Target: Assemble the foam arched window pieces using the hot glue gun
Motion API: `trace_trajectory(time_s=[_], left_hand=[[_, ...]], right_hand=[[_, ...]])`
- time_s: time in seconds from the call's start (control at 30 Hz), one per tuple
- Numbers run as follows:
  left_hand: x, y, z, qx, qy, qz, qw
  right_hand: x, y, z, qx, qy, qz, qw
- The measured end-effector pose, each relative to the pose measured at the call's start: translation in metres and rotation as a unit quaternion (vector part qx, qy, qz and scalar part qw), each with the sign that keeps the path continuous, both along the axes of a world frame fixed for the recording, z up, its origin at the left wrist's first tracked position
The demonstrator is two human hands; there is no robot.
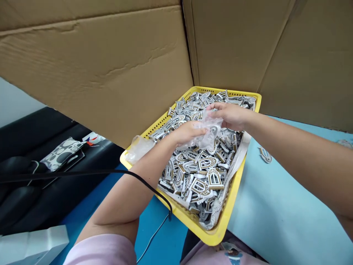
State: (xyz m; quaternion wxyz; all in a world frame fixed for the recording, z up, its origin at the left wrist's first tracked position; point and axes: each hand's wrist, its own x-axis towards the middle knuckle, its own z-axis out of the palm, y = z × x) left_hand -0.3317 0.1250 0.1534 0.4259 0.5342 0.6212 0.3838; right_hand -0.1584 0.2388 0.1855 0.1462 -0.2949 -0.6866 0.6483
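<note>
Plastic bag in both hands over yellow tray of arch-shaped pieces.

I am looking down at a yellow plastic basket in the centre of the frame, heaped with grey arch-shaped emblems. My left hand and right hand are pinching a clear plastic bag between them above the heap. Cardboard walls are filling the upper frame.
</note>
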Motion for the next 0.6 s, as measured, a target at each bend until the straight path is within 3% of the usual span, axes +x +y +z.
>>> trace_trajectory(time_s=[0.17, 0.27, 0.37, 0.47, 0.6], left_hand=[[-0.004, 0.005, -0.008, 0.002, -0.072, 0.031, 0.997], [-0.004, 0.007, -0.009, -0.005, -0.075, 0.038, 0.996], [-0.005, 0.004, -0.009, -0.018, -0.054, 0.035, 0.998], [-0.011, 0.002, -0.008, -0.005, -0.012, 0.064, 0.998], [-0.021, 0.006, -0.009, 0.059, 0.012, 0.123, 0.991]], right_hand=[[0.012, 0.002, -0.006, 0.058, 0.030, -0.054, 0.996], [0.013, 0.002, -0.008, 0.135, -0.008, -0.071, 0.988], [0.009, 0.001, 0.000, 0.212, -0.022, -0.131, 0.968], [0.008, 0.005, 0.021, 0.344, -0.049, -0.176, 0.921], [0.014, 0.018, 0.046, 0.550, -0.178, -0.125, 0.806]])
